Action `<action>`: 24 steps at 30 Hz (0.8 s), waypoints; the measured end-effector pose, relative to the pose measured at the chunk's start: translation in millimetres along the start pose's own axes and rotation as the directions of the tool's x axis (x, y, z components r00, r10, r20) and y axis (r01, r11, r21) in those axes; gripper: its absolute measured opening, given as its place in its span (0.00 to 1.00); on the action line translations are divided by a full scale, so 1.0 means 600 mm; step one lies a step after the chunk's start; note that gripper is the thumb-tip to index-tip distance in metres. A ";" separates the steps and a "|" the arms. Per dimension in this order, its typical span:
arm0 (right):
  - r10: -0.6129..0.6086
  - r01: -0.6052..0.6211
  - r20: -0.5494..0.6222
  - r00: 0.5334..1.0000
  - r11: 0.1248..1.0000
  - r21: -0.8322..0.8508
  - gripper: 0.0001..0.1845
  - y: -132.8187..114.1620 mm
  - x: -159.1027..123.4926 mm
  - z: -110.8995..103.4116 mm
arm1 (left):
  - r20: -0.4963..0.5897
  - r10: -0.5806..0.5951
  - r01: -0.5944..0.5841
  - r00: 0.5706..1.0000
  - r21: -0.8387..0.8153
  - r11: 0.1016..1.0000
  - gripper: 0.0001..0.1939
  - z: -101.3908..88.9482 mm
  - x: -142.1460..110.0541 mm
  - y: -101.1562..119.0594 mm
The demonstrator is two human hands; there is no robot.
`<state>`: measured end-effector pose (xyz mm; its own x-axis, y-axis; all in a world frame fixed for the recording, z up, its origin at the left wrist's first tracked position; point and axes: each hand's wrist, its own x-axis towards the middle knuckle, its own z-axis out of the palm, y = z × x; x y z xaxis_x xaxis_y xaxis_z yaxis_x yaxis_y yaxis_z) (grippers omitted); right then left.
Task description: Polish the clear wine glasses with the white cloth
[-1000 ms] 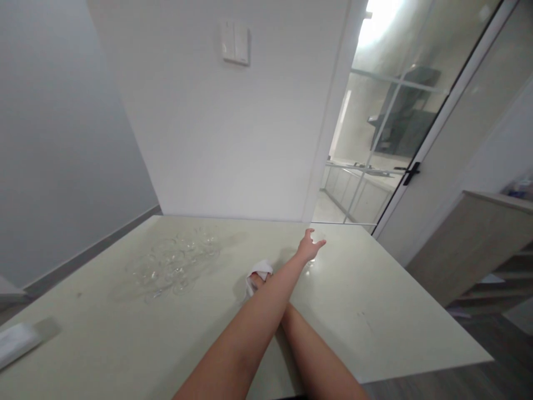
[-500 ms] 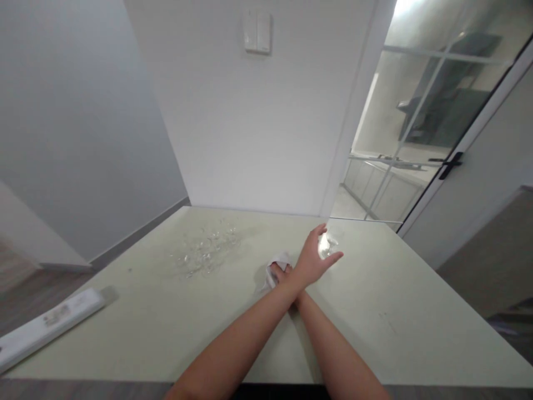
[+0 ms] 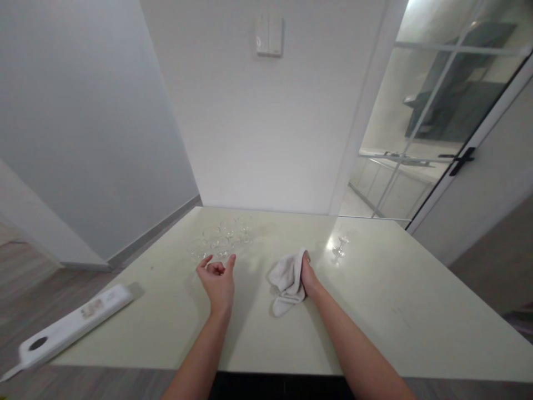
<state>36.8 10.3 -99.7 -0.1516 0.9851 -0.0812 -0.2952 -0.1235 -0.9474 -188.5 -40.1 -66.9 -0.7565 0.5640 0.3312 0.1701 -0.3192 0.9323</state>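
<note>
Head view: clutching soft, light cloth (image 3: 286, 280) with right hand (image 3: 308, 279), holding left hand (image 3: 218, 282) loosely spread near glasses (image 3: 221, 243) toward far-left corner of table (image 3: 370, 322), presumably fragile, slippery, safest gripped by stems.

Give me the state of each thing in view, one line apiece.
Glass cluster, grouped together
Lone glass, standing apart
Left hand, partly open, thumb apart from fingers; contact with glass unclear
Right hand, closed on cloth
Cloth, crumpled
White strip, lying flat
Wall switch, on or off unclear
</note>
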 end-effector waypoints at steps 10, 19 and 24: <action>0.127 -0.158 0.104 0.986 0.902 0.401 0.38 -0.035 -0.014 0.011 | -0.043 -0.142 0.146 0.989 0.088 0.985 0.38 0.020 0.005 -0.015; 0.127 -0.152 0.090 0.988 0.905 0.397 0.36 -0.030 -0.013 0.015 | 0.129 0.273 -0.298 0.953 0.262 0.918 0.26 0.032 -0.029 0.026; 0.089 -0.162 0.192 0.977 0.898 0.409 0.40 -0.034 -0.014 0.014 | 0.564 0.423 -0.595 0.709 0.157 0.788 0.26 0.065 -0.038 0.052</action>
<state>36.1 3.8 -77.1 -0.3555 0.9288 -0.1045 -0.6263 -0.3197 -0.7110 -141.4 -33.3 -39.8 -0.1078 0.6945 0.7114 0.6834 -0.4679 0.5604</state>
